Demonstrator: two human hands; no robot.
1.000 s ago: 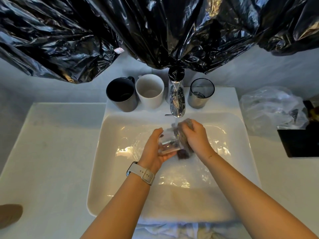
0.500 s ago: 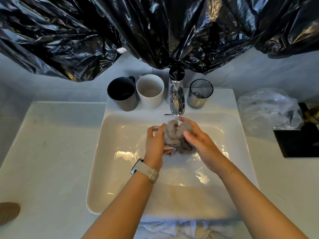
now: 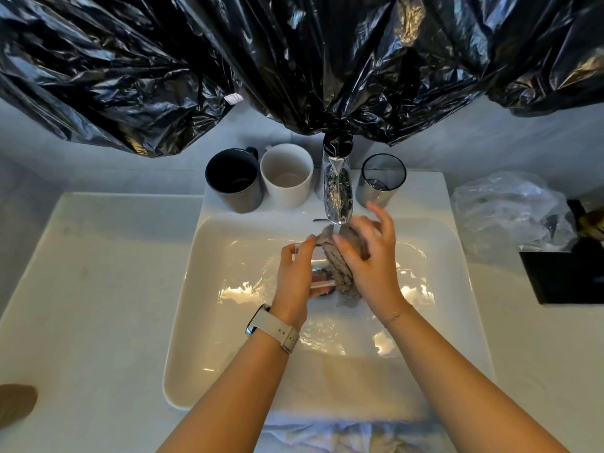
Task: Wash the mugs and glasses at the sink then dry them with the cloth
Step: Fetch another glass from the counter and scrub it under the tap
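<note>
My left hand [image 3: 294,276] grips a clear glass [image 3: 318,279] over the white sink [image 3: 183,322], just below the running faucet [image 3: 336,188]. A wet grey-brown cloth [image 3: 340,266] is draped over the glass and hides most of it. My right hand [image 3: 372,256] holds that cloth against the glass with its thumb, the other fingers lifted and spread. On the ledge behind the basin stand a dark mug [image 3: 233,181], a white mug [image 3: 286,176] and a second clear glass [image 3: 380,181].
Black plastic sheeting [image 3: 294,60] hangs low over the back of the sink. A crumpled clear plastic bag [image 3: 503,210] and a black box [image 3: 565,276] sit on the counter at the right. White fabric [image 3: 327,436] lies at the sink's front edge.
The glass was visible between my hands a second ago; the cloth now covers it. My right hand has slid round the glass and its fingers have lifted.
</note>
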